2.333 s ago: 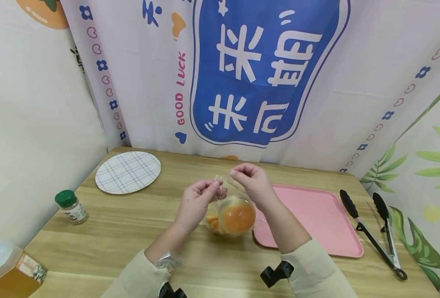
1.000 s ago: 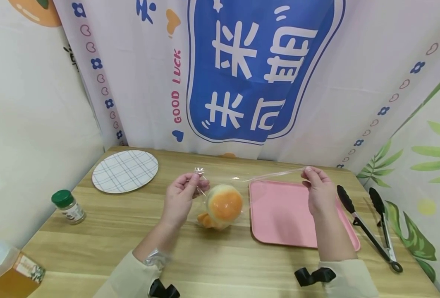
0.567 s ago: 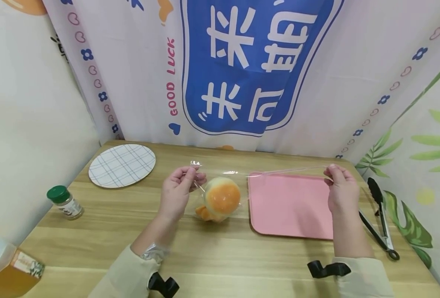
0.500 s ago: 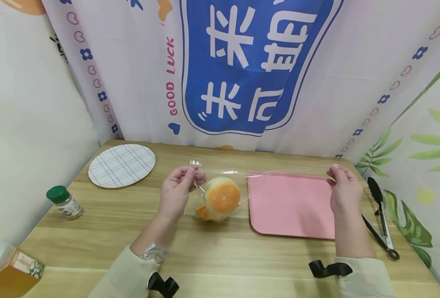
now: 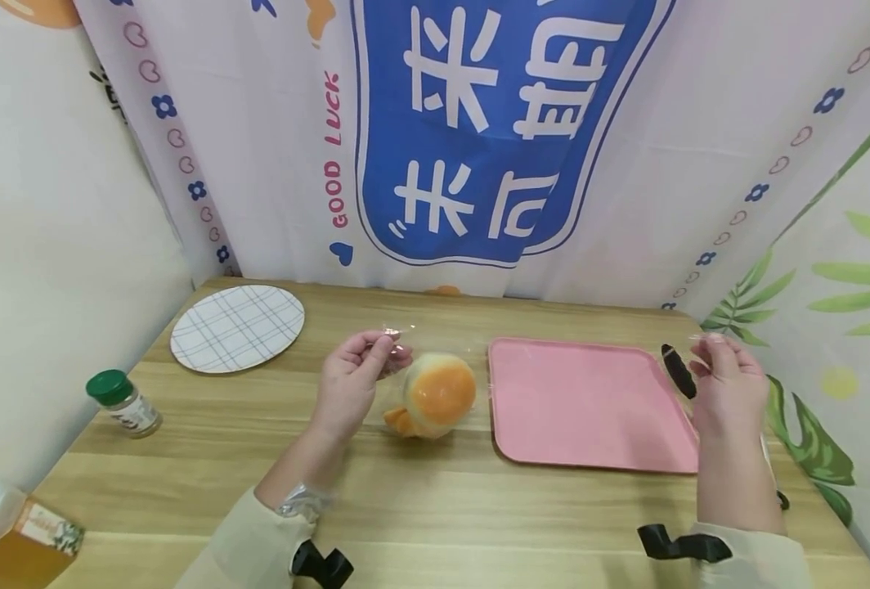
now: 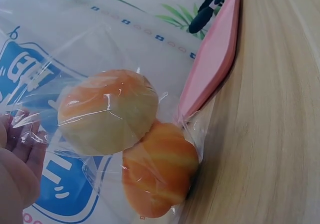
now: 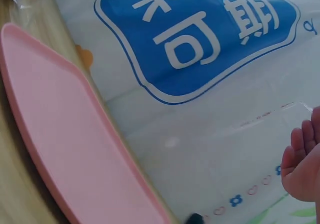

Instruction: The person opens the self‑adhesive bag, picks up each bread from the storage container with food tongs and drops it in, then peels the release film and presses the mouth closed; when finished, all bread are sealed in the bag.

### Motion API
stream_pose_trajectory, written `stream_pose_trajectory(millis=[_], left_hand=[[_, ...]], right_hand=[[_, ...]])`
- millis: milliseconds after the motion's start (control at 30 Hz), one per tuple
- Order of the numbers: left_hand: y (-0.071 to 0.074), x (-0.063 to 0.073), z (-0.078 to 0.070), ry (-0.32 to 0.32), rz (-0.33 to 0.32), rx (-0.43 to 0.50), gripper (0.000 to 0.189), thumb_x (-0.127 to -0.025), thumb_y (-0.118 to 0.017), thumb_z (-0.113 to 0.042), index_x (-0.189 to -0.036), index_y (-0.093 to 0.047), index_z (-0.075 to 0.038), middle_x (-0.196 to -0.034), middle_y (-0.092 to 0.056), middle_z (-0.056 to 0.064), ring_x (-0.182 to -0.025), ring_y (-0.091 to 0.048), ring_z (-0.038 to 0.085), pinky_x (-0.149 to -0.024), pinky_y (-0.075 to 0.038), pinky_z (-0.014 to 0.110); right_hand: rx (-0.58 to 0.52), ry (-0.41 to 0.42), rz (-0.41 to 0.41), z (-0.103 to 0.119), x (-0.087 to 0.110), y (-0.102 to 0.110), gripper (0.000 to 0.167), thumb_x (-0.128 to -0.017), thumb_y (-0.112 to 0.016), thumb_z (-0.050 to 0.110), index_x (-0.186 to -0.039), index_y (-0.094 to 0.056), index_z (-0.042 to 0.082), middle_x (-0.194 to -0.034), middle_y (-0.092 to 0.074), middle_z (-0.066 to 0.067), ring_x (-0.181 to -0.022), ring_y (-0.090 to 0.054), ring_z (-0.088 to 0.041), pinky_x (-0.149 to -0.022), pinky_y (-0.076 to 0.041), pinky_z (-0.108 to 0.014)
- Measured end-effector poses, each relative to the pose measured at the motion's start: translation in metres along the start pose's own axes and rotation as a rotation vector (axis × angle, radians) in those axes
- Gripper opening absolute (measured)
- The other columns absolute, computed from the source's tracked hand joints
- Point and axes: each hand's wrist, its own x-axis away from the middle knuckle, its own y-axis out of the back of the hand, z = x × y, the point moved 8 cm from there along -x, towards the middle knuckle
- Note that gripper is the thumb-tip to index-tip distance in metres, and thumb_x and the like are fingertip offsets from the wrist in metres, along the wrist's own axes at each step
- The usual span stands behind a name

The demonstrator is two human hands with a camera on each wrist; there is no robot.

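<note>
A clear plastic bag holds a round bun and an orange, ridged bread roll. In the head view, my left hand pinches the bag's upper left corner, keeping the bag upright over the table. The bun leans above the roll inside. Out to the right, my right hand is raised beyond the pink tray, apart from the bag, thumb against fingers. A thin transparent strip with small red print runs from its fingertips in the right wrist view; its far end is hard to make out.
Tongs with black tips lie right of the tray, partly hidden by my right hand. A checked oval plate is at back left. A green-capped spice jar and a honey-coloured tub stand along the left side.
My right hand has moved from beside the left hand far to the right, drawing a clear strip from the bag's top. The left hand shifted slightly left, still pinching the bag.
</note>
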Motion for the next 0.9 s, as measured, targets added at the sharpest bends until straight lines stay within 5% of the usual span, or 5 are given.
stream_pose_trajectory(millis=[100, 200, 467, 667, 900], left_hand=[[0.0, 0.002, -0.002, -0.004, 0.006, -0.003, 0.011, -0.1, -0.053, -0.006, -0.097, -0.063, -0.003, -0.076, -0.073, -0.012, -0.075, -0.072, 0.006, -0.076, -0.06, 0.022], [0.006, 0.001, -0.003, -0.005, -0.022, -0.006, 0.014, -0.101, -0.051, -0.005, -0.095, -0.063, -0.007, -0.076, -0.073, -0.013, -0.074, -0.072, 0.006, -0.076, -0.06, 0.022], [0.013, -0.005, -0.004, 0.001, -0.057, 0.018, 0.015, -0.101, -0.052, -0.01, -0.094, -0.065, -0.014, -0.077, -0.072, -0.011, -0.075, -0.072, 0.006, -0.078, -0.061, 0.024], [0.011, -0.006, -0.003, 0.013, -0.057, 0.023, 0.013, -0.101, -0.052, -0.01, -0.1, -0.063, -0.003, -0.077, -0.072, -0.01, -0.075, -0.072, 0.006, -0.078, -0.061, 0.024], [0.006, -0.006, 0.002, 0.029, -0.037, 0.013, 0.016, -0.102, -0.051, -0.01, -0.104, -0.062, 0.001, -0.077, -0.072, -0.011, -0.074, -0.071, 0.006, -0.076, -0.06, 0.023]], right_hand=[[-0.004, 0.041, 0.059, 0.018, 0.006, 0.006, 0.016, -0.089, -0.065, -0.005, -0.074, -0.069, 0.0, -0.065, -0.069, -0.004, -0.064, -0.064, -0.013, -0.059, -0.052, -0.019], [0.143, 0.075, 0.157, 0.036, 0.013, 0.014, 0.017, -0.089, -0.065, -0.005, -0.075, -0.071, 0.003, -0.066, -0.07, 0.0, -0.067, -0.062, -0.009, -0.063, -0.052, -0.015], [0.94, 0.271, 0.464, 0.064, 0.035, 0.03, 0.018, -0.093, -0.065, 0.006, -0.088, -0.071, 0.023, -0.081, -0.065, 0.026, -0.074, -0.055, 0.007, -0.064, -0.045, -0.004], [1.243, 0.463, 0.722, 0.031, 0.062, 0.008, 0.007, -0.089, -0.069, 0.005, -0.089, -0.07, 0.012, -0.084, -0.063, 0.027, -0.073, -0.053, 0.009, -0.059, -0.046, -0.013], [1.221, 0.359, 0.991, -0.037, 0.102, -0.016, 0.001, -0.088, -0.071, 0.012, -0.087, -0.071, 0.013, -0.087, -0.067, 0.005, -0.079, -0.056, 0.003, -0.068, -0.052, -0.02]])
